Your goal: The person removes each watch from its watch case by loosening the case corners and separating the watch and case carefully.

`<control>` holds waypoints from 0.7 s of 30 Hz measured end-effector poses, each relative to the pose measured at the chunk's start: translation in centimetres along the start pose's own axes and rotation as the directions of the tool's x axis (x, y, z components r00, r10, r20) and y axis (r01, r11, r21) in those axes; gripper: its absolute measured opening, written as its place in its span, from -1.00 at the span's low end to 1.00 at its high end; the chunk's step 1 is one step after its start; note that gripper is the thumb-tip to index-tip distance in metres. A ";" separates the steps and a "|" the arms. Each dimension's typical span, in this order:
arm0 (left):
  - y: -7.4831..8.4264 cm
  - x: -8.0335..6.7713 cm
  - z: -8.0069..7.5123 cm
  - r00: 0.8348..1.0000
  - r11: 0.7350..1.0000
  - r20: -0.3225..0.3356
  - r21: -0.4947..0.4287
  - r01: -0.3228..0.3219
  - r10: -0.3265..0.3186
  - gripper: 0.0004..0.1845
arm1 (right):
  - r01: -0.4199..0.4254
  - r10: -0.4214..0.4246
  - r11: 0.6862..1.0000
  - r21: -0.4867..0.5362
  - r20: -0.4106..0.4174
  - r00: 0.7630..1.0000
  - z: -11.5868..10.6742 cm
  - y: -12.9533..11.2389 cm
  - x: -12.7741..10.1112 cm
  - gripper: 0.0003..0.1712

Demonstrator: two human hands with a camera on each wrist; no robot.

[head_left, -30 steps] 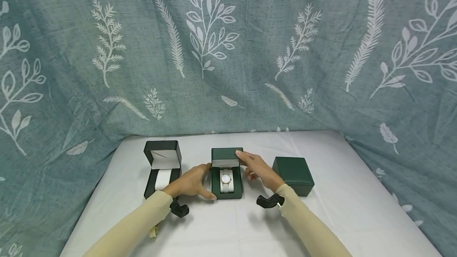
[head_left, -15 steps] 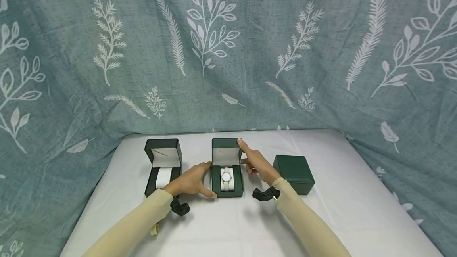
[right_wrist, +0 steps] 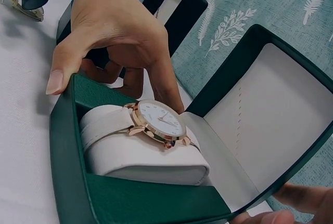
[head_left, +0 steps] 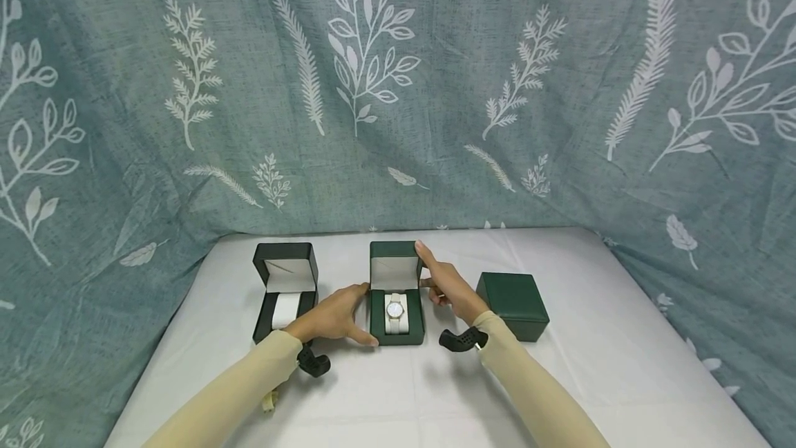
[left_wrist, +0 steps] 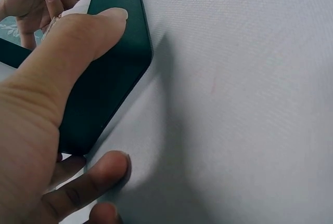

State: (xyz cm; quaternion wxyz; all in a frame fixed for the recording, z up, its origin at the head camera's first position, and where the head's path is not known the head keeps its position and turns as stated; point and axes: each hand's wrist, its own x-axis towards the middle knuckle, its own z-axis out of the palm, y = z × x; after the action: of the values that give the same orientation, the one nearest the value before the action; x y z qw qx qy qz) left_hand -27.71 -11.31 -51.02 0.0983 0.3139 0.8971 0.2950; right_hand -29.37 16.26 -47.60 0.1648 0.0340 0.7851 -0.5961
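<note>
A green watch box (head_left: 398, 332) stands open at the table's middle, its lid upright. Inside, a watch (head_left: 394, 310) with a white strap and a gold-rimmed white dial (right_wrist: 158, 122) wraps a white pillow. My left hand (head_left: 329, 320) grips the base's left side, thumb on the front corner (left_wrist: 99, 24). My right hand (head_left: 444, 285) holds the lid's right edge, index finger reaching up to its top corner. In the right wrist view its fingertips (right_wrist: 260, 217) show at the lid's (right_wrist: 270, 125) lower edge.
A black box (head_left: 284, 292) with a white pillow stands open to the left, close behind my left wrist. A closed green box (head_left: 513, 304) sits to the right. The white table (head_left: 560, 379) is backed by a leaf-print curtain (head_left: 398, 88).
The lid swung up from half-raised to upright, and my right hand rose with it. My left hand stayed on the base.
</note>
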 end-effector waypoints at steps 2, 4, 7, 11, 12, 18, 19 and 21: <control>0.0 0.0 0.0 1.000 1.000 -0.006 -0.002 0.002 -0.002 0.33 | -0.002 0.002 1.000 0.005 0.002 1.000 0.0 0.0 0.1 0.31; 0.1 -0.1 0.0 1.000 1.000 -0.005 0.003 0.010 -0.010 0.32 | 0.001 -0.001 1.000 0.008 0.006 1.000 0.0 0.0 0.1 0.30; 0.0 -0.1 0.0 1.000 1.000 -0.013 0.004 0.008 -0.008 0.31 | 0.011 -0.011 1.000 0.026 0.004 1.000 0.0 0.0 0.1 0.32; -0.1 -0.2 0.1 1.000 1.000 -0.016 0.012 0.009 -0.009 0.32 | 0.040 -0.039 0.998 0.058 -0.008 0.999 -0.2 0.6 0.0 0.32; -0.1 -0.2 0.1 1.000 1.000 -0.018 0.010 0.008 -0.008 0.32 | 0.051 -0.051 0.997 0.064 -0.007 0.999 -0.3 0.7 0.0 0.29; -0.2 -0.1 -0.1 1.000 1.000 -0.018 0.010 -0.005 0.005 0.34 | 0.133 -0.134 0.989 0.063 0.023 0.991 -0.5 1.6 -0.6 0.04; -0.2 0.0 -0.1 1.000 1.000 -0.017 0.015 -0.008 0.008 0.34 | 0.145 -0.146 0.988 0.049 0.026 0.989 -0.6 1.8 -0.7 0.01; -0.2 0.0 -0.1 1.000 1.000 -0.013 0.017 -0.008 0.008 0.33 | 0.169 -0.170 0.985 0.013 0.027 0.985 -0.6 2.1 -1.0 -0.04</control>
State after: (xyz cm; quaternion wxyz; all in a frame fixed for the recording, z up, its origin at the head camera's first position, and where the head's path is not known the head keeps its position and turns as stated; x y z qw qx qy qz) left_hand -27.81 -11.48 -51.10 0.0884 0.3163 0.8990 0.2899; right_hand -28.02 17.62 -49.08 0.1243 -0.0404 0.7797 -0.6124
